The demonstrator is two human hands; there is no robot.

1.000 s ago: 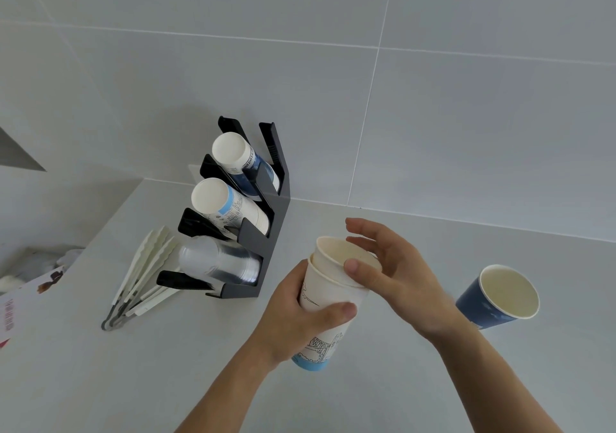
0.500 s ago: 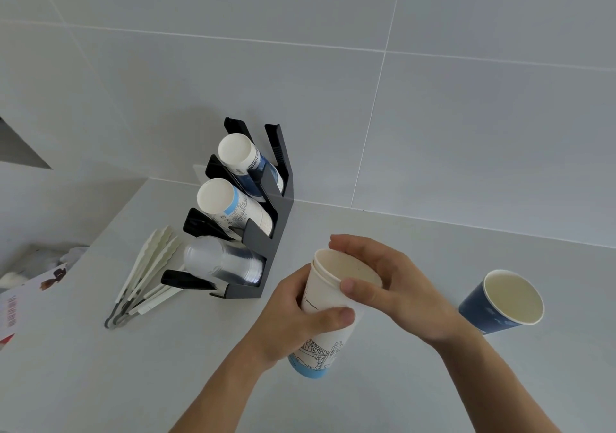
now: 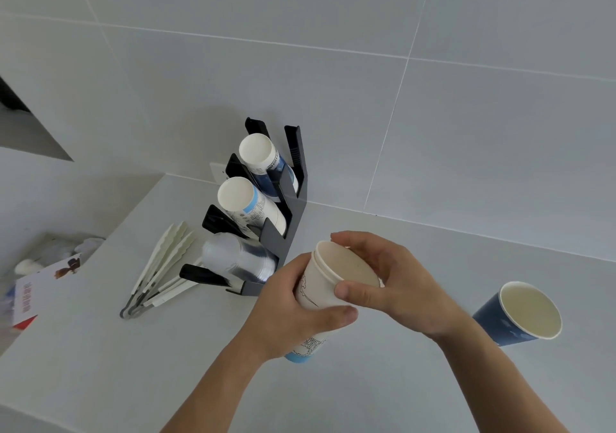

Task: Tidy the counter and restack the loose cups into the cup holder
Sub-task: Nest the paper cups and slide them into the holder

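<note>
A white paper cup stack [image 3: 315, 294] with a light blue base is held over the counter, one cup nested almost fully inside another. My left hand [image 3: 283, 312] wraps around the outer cup's side. My right hand [image 3: 386, 286] grips the rim of the inner cup from the right. A loose dark blue cup [image 3: 520, 312] lies tilted on the counter to the right. The black cup holder [image 3: 286, 205] stands at the back left, with white cup stacks [image 3: 253, 205] in its upper slots and clear plastic cups [image 3: 236, 259] in the lowest.
Several white tongs [image 3: 160, 272] lie on the counter left of the holder. A printed card [image 3: 36, 286] and crumpled items sit at the far left edge. The tiled wall [image 3: 433, 132] rises right behind the grey counter [image 3: 100, 366].
The inner cup has sunk deeper into the outer cup as my right hand pressed it down. Both hands stayed in the same spot.
</note>
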